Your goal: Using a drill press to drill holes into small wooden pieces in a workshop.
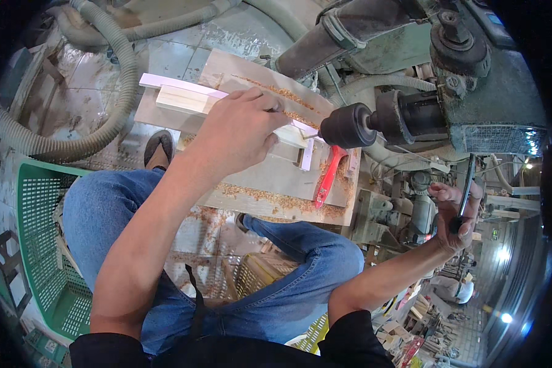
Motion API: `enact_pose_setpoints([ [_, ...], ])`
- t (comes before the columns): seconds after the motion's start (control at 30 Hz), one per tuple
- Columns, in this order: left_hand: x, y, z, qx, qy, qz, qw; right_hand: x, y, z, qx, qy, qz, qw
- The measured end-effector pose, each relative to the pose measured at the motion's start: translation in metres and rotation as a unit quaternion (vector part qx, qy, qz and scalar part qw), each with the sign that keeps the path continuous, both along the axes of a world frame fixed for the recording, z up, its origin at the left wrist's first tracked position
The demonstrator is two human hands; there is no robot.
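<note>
My left hand (245, 129) presses a pale wooden strip (181, 99) down on the board with its fingers curled over it. A pinkish-white strip (165, 81) runs along the wood's far side. Just right of that hand, the drill chuck (346, 126) of a drill press points at the strip; its thin bit (311, 135) meets or nearly meets the wood, I cannot tell which. My right hand (457, 214) is closed around the dark lever (467, 191) of the machine. A red-handled brush (330, 178) lies on the board near the chuck.
Sawdust (270, 199) covers parts of the work board (245, 175). The drill press body (497, 92) fills the upper right. Ridged hoses (126, 80) curve across the floor. A green plastic crate (37, 214) stands at the left by my knee. Another person (454, 288) is farther off at the right.
</note>
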State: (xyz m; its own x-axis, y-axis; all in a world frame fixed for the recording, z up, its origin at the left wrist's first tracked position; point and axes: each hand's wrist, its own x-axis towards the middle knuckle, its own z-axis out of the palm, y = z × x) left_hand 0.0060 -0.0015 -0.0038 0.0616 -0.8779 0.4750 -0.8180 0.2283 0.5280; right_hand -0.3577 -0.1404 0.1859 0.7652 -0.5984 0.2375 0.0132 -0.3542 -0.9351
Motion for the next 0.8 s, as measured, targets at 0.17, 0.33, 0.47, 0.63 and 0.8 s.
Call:
enact_pose_setpoints([
  [0.17, 0.001, 0.0, -0.002, -0.008, 0.002, -0.001, 1.0, 0.003, 0.001, -0.001, 0.001, -0.003, -0.005, 1.0],
  [0.33, -0.001, 0.0, 0.001, 0.0, -0.001, -0.001, 1.0, 0.0, 0.002, -0.002, 0.029, 0.012, -0.019, 0.999],
  [0.47, -0.001, -0.001, 0.0, 0.0, -0.002, -0.001, 1.0, 0.006, 0.0, -0.005, 0.029, 0.031, -0.031, 0.999],
  [0.63, 0.0, -0.001, -0.001, -0.004, -0.007, -0.001, 1.0, 0.009, -0.007, -0.011, 0.066, 0.05, 0.012, 0.996],
  [0.8, 0.0, -0.001, -0.001, -0.004, -0.01, 0.0, 1.0, 0.005, -0.015, -0.016, 0.061, 0.024, 0.064, 0.996],
])
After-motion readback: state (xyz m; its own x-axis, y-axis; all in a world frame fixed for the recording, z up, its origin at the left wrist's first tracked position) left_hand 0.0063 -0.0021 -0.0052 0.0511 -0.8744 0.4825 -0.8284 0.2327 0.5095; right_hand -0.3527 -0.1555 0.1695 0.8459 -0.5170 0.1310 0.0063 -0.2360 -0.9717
